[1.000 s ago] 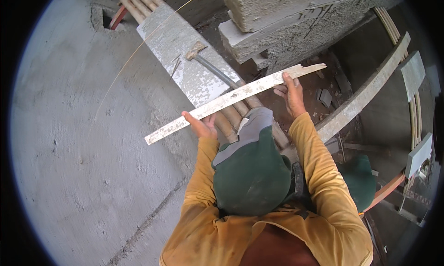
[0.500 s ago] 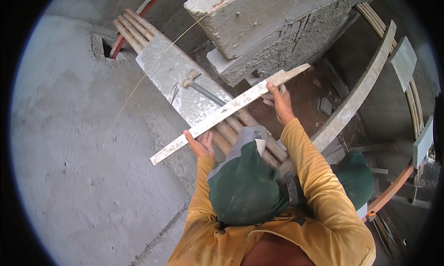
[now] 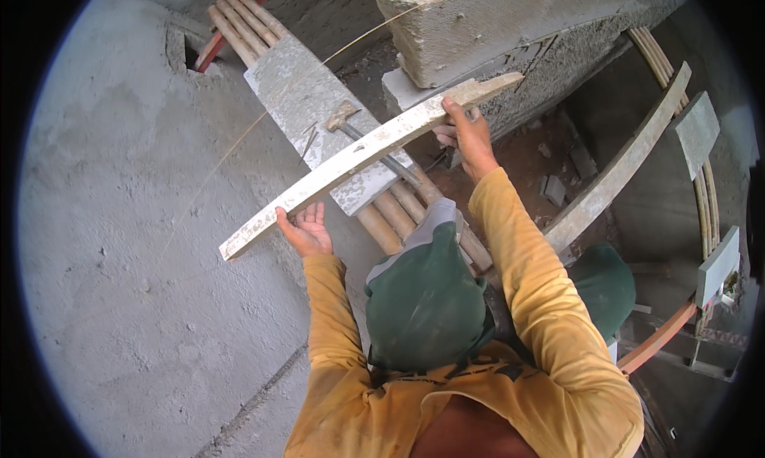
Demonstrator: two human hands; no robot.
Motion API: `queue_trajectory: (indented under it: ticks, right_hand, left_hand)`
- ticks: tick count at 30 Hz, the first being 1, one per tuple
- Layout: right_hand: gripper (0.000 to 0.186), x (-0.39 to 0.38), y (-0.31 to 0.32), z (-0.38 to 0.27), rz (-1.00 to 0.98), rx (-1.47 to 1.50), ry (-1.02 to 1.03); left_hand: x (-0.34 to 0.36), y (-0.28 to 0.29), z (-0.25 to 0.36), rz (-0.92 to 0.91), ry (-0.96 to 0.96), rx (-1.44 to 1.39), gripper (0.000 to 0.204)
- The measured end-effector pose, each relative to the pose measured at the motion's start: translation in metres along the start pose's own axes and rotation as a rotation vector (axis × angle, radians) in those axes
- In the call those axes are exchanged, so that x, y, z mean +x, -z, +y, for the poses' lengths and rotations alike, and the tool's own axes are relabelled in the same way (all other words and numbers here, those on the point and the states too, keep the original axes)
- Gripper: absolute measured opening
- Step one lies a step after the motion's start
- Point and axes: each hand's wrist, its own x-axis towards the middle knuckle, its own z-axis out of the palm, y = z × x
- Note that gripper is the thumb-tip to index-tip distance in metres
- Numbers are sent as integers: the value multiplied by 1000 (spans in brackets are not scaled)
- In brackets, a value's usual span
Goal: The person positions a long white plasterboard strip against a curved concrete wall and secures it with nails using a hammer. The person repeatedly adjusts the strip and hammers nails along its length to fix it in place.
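Observation:
A long, pale wooden batten [image 3: 351, 157], spotted with dried mortar and splintered at its right end, slants in front of me from lower left to upper right. My left hand [image 3: 307, 231] holds it near its left end, thumb against the near edge and fingers reaching underneath. Nearer the splintered end, my right hand [image 3: 470, 139] grips it, with the thumb on top and the other fingers partly hidden below. Beyond the batten lies a hammer [image 3: 344, 117] on a grey board [image 3: 295, 83]; part of its handle passes behind the batten. Some thin nail-like pieces [image 3: 310, 139] lie beside the hammer head.
Round wooden poles [image 3: 382, 228] run under the board. A rough concrete block [image 3: 494, 27] rises at the far side, and a plastered wall [image 3: 135, 259] fills the left. On the right are a long plank [image 3: 621, 163], more poles [image 3: 706, 203] and a reddish bar [image 3: 657, 338].
Both hands have lifted the batten upward and away from my body, its left end swinging left. It now covers more of the board and the hammer handle. My grip looks the same.

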Motion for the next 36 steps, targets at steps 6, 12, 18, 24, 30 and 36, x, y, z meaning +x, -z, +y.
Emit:
queue_trajectory:
  ticks: [6,12,18,24,30,36]
  right_hand:
    - [82,5,9,-6,76,-27,39]
    - [64,16,18,-22,146,-60,-14]
    - [63,18,17,-9,21,-109,-50]
    - [63,4,5,3,-26,-141,-62]
    - [59,0,4,-1,-38,-133,-60]
    - [55,1,10,-1,-32,-71,-49]
  left_hand:
    - [-11,2,-4,83,49,8,93]
    - [-9,17,-1,143,35,-92,93]
    - [-3,42,19,178,0,-74,88]
    - [0,60,35,188,-17,-18,83]
    - [2,66,30,167,-70,35,90]
    - [12,72,33,174,-37,21,98]
